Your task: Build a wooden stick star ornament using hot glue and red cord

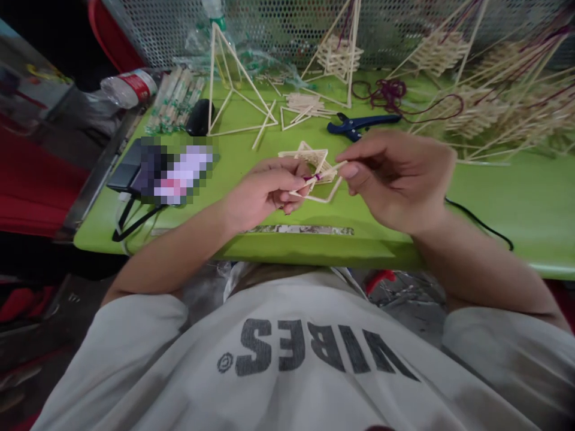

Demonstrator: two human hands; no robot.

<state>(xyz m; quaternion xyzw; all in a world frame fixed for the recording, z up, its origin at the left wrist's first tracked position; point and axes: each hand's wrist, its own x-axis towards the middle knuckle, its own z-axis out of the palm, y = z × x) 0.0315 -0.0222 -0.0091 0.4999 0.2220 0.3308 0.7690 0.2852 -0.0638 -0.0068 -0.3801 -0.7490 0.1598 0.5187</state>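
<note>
Pale stick frame [314,173] bound with purple thread at centre frame, left hand [265,194] and right hand [395,179] both pinching it, green table [494,191], blue cutters [359,124] upper centre, perforated metal screen [278,27] behind.

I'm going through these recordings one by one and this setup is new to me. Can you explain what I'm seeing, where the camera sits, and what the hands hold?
There is no machine here: a person works with bare hands, filmed by a camera worn on the head, looking down over the shirt. The left hand and right hand together pinch a small frame of thin sticks, bound with purple thread. It is held above a green table. Farther back lie blue cutters, loose sticks, a tall stick pyramid, a plastic bottle and finished stick pieces.
</note>
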